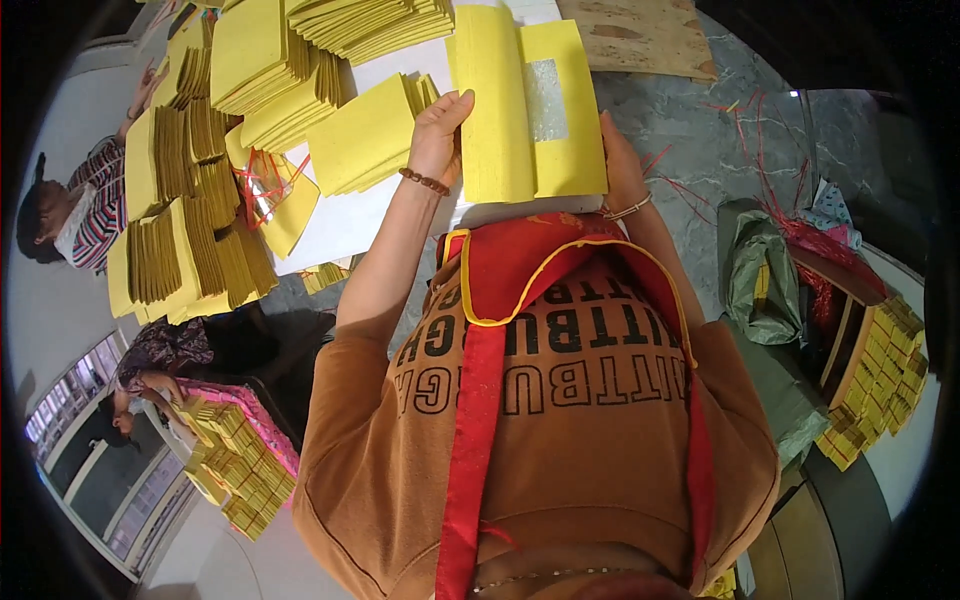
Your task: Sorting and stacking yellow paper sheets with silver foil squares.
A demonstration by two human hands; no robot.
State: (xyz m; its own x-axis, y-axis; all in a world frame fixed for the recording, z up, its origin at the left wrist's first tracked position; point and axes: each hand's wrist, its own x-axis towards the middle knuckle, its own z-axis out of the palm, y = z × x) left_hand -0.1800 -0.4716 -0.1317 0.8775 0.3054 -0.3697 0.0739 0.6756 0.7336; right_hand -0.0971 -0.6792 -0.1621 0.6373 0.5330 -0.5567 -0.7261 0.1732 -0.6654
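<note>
Yellow paper [490, 130], partly folded over into a curved flap, lies in front of me at the table's edge. A silver foil patch [546, 100] shows on its flat right part. My left hand [440, 130], with a beaded bracelet, grips the paper's left edge, thumb on top and other fingers mostly hidden. My right hand [622, 165] is closed along the right edge, its fingers partly out of sight. Just left of my left hand a folded yellow paper stack [365, 135] rests on the white table [365, 215].
Several yellow paper bundles [155, 160] crowd the left side, with red ties [265, 185] among them. A wooden board [640, 35] lies at the far right. A green sack [760, 275] and stacked yellow packs [880, 370] stand right. Two people [95, 200] are at the left.
</note>
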